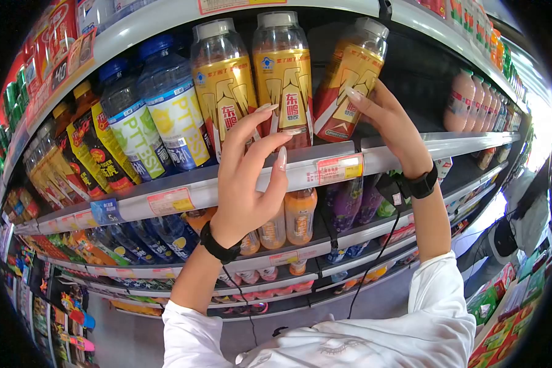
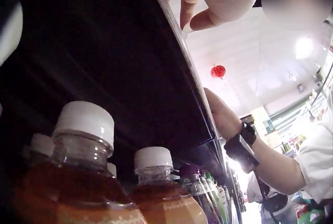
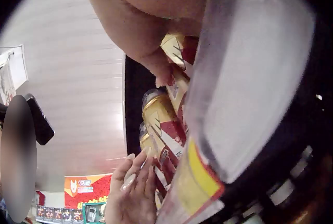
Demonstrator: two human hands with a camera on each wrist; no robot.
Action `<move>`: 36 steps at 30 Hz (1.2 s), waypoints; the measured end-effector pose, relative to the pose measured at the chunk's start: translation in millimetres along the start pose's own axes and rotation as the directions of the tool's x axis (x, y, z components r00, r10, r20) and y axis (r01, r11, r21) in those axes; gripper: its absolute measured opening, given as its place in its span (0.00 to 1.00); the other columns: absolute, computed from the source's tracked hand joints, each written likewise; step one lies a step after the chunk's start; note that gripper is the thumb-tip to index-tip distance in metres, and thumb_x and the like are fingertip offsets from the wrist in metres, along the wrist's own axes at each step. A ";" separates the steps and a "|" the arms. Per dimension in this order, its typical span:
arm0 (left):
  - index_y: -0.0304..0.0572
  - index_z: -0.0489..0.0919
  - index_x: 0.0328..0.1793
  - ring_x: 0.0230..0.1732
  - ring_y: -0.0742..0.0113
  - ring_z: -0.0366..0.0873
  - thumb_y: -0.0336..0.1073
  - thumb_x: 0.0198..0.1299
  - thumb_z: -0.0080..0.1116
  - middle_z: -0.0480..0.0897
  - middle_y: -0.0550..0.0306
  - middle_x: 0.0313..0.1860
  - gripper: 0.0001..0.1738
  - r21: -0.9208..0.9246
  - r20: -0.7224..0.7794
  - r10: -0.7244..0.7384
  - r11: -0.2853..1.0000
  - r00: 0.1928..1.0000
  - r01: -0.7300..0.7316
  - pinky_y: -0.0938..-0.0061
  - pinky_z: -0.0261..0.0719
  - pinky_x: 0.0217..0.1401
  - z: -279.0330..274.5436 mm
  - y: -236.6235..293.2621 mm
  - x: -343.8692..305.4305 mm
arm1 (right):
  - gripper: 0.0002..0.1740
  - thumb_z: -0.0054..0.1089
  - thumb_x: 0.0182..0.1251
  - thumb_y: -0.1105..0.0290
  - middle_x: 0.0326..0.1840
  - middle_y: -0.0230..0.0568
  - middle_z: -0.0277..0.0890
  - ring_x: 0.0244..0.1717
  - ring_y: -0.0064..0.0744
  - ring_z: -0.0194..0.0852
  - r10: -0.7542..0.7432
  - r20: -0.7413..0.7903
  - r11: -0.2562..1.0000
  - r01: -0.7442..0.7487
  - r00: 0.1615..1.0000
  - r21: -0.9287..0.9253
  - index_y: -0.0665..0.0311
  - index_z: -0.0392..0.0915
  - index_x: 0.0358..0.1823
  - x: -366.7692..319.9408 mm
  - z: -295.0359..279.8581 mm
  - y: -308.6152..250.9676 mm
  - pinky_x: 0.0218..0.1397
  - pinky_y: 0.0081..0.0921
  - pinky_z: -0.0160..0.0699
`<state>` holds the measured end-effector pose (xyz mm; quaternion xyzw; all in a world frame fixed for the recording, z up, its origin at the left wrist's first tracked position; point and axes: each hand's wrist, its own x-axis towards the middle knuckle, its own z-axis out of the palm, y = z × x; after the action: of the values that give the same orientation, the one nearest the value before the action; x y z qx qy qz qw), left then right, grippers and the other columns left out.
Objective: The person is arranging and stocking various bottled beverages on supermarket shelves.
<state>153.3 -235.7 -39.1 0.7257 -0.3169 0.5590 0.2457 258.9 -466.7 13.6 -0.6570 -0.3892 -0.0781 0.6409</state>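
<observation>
Crowded shop shelving (image 1: 135,27) makes the backdrop, and at the front of one shelf (image 1: 135,208) a gold-and-red bottle (image 1: 345,70) leans rightward, grasped by the right hand (image 1: 400,122), whose thumb lies across its front. Just left, two matching bottles (image 1: 282,76) stand upright behind the left hand (image 1: 242,184), its fingers extended and free of any grip; whether they touch the bottles I cannot tell. Farther out are blue-capped bottles (image 1: 173,104) leftward and pink bottles (image 1: 459,104) rightward.

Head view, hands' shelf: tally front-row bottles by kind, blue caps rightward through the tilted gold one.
Blue-capped bottles: 2
Gold-labelled bottles: 3
Total: 5
</observation>
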 end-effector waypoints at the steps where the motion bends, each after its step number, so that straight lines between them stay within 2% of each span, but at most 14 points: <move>1: 0.38 0.80 0.53 0.68 0.46 0.70 0.21 0.54 0.55 0.73 0.43 0.66 0.18 -0.002 -0.001 -0.001 1.000 1.000 0.001 0.59 0.65 0.70 0.3 0.3 0.3 | 0.32 0.63 0.70 0.58 0.61 0.42 0.75 0.61 0.29 0.73 -0.010 -0.008 1.000 0.010 1.000 -0.007 0.68 0.64 0.68 0.1 -0.8 0.8 0.66 0.28 0.70; 3: 0.38 0.80 0.53 0.67 0.46 0.70 0.21 0.54 0.55 0.73 0.43 0.66 0.18 0.001 0.000 -0.002 1.000 1.000 0.002 0.59 0.66 0.70 0.7 -0.5 -0.8 | 0.33 0.64 0.70 0.59 0.61 0.42 0.75 0.61 0.29 0.73 -0.028 -0.028 0.999 0.028 0.999 -0.018 0.68 0.63 0.69 -2.1 -1.7 4.1 0.65 0.28 0.70; 6: 0.40 0.81 0.53 0.66 0.46 0.70 0.22 0.54 0.57 0.73 0.43 0.66 0.18 0.010 0.003 0.006 1.000 1.000 -0.006 0.59 0.68 0.68 0.3 -1.9 -0.4 | 0.33 0.65 0.69 0.61 0.60 0.42 0.75 0.61 0.29 0.73 -0.148 -0.038 0.989 0.148 0.988 -0.001 0.68 0.63 0.69 -7.4 0.0 9.0 0.66 0.28 0.70; 9: 0.41 0.81 0.53 0.66 0.46 0.70 0.23 0.54 0.58 0.72 0.43 0.66 0.18 -0.003 -0.004 0.001 1.000 1.000 -0.001 0.60 0.69 0.66 1.2 -2.8 -1.5 | 0.33 0.66 0.68 0.63 0.59 0.41 0.76 0.60 0.28 0.73 -0.208 -0.018 0.978 0.207 0.978 -0.012 0.68 0.63 0.68 -11.1 4.9 4.3 0.65 0.28 0.72; 12: 0.41 0.81 0.52 0.66 0.46 0.71 0.23 0.54 0.58 0.72 0.43 0.66 0.18 0.001 -0.001 -0.004 1.000 1.000 0.004 0.61 0.70 0.65 0.7 -2.3 -1.3 | 0.32 0.65 0.69 0.63 0.58 0.40 0.77 0.59 0.27 0.74 -0.193 0.025 0.975 0.195 0.981 -0.106 0.68 0.63 0.68 -8.1 2.1 3.5 0.63 0.27 0.73; 15: 0.41 0.81 0.52 0.65 0.47 0.71 0.23 0.54 0.58 0.72 0.44 0.66 0.18 -0.005 -0.010 -0.004 1.000 1.000 0.004 0.62 0.70 0.64 0.9 -3.2 -1.8 | 0.31 0.65 0.69 0.63 0.57 0.40 0.77 0.57 0.26 0.75 -0.179 0.027 0.980 0.181 0.983 -0.079 0.67 0.64 0.68 -6.7 6.8 -0.6 0.61 0.26 0.74; 18: 0.41 0.81 0.52 0.65 0.47 0.70 0.23 0.53 0.58 0.72 0.45 0.66 0.18 -0.010 -0.019 0.000 1.000 1.000 0.000 0.62 0.70 0.63 2.2 -3.7 -1.7 | 0.31 0.65 0.69 0.61 0.56 0.40 0.78 0.56 0.24 0.75 -0.135 0.088 0.977 0.148 0.987 -0.153 0.69 0.65 0.67 1.7 8.6 -4.6 0.59 0.24 0.74; 21: 0.39 0.81 0.51 0.66 0.48 0.71 0.21 0.54 0.56 0.73 0.44 0.66 0.17 -0.011 -0.010 -0.020 1.000 1.000 0.020 0.61 0.68 0.67 0.1 0.1 -1.8 | 0.32 0.64 0.70 0.58 0.55 0.40 0.78 0.53 0.23 0.75 -0.049 0.100 0.996 0.057 0.994 -0.075 0.70 0.66 0.66 11.9 8.1 -0.7 0.58 0.23 0.74; 25: 0.37 0.81 0.51 0.67 0.49 0.71 0.20 0.55 0.54 0.73 0.43 0.66 0.17 -0.051 -0.010 -0.059 0.997 0.998 0.058 0.61 0.67 0.69 0.1 0.0 -3.6 | 0.34 0.64 0.69 0.55 0.55 0.40 0.78 0.53 0.22 0.75 -0.071 0.098 0.993 0.080 0.993 -0.088 0.71 0.65 0.67 7.3 10.8 -3.5 0.58 0.22 0.74; 36: 0.36 0.80 0.49 0.65 0.49 0.73 0.20 0.56 0.54 0.72 0.43 0.65 0.15 -0.029 -0.011 0.004 1.000 1.000 -0.004 0.61 0.71 0.66 1.3 -6.2 -3.9 | 0.34 0.65 0.68 0.55 0.56 0.41 0.77 0.55 0.23 0.74 -0.045 0.085 0.988 0.057 0.995 -0.146 0.69 0.66 0.67 2.2 7.6 -5.0 0.60 0.23 0.73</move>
<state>158.1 -231.7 -43.3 0.7185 -0.3252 0.5586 0.2569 254.3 -459.6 17.6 -0.6954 -0.4249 -0.0965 0.5715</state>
